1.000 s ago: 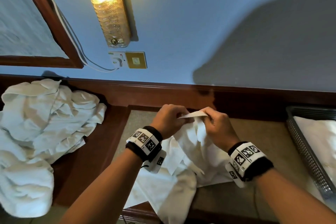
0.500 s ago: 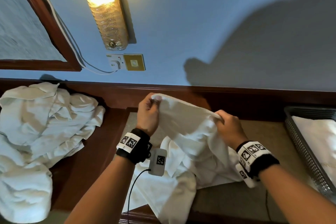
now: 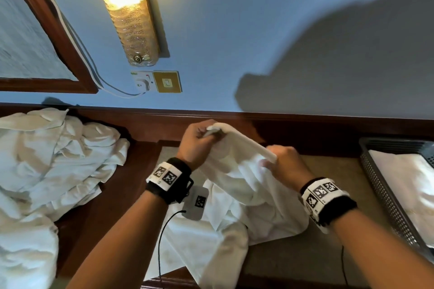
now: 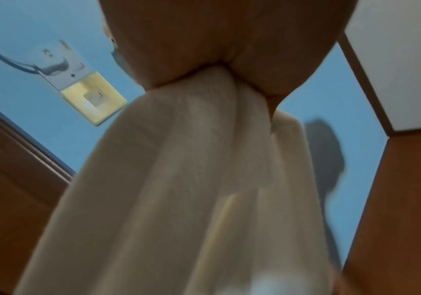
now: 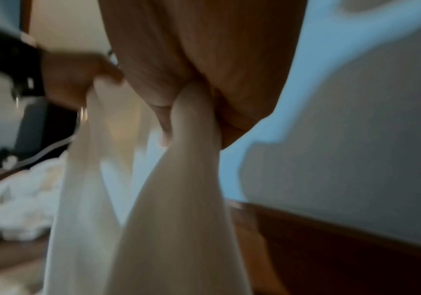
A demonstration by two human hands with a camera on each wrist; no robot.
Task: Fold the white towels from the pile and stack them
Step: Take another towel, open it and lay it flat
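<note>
A white towel [image 3: 244,185] is lifted off the beige table top [image 3: 293,256], its lower part crumpled and hanging over the front edge. My left hand [image 3: 199,141] grips one end of its top hem. My right hand [image 3: 279,162] pinches the hem further along, so a short taut edge runs between the hands. In the left wrist view the towel [image 4: 179,179] hangs from the closed left hand [image 4: 229,49]. The right wrist view shows the towel [image 5: 179,199] bunched in the right hand [image 5: 197,79]. A pile of crumpled white towels [image 3: 47,171] lies at the left.
A dark mesh basket [image 3: 385,195] holding folded white towels [image 3: 406,183] stands at the right edge. A wooden ledge [image 3: 305,129] runs along the blue wall, with a lit lamp [image 3: 126,7] and a switch plate [image 3: 166,82] above. Cables trail from my wrists.
The hands, close together a second ago, have drawn apart along the towel's hem. The left hand rose toward the wall; the right slid rightward and down, stretching the edge.
</note>
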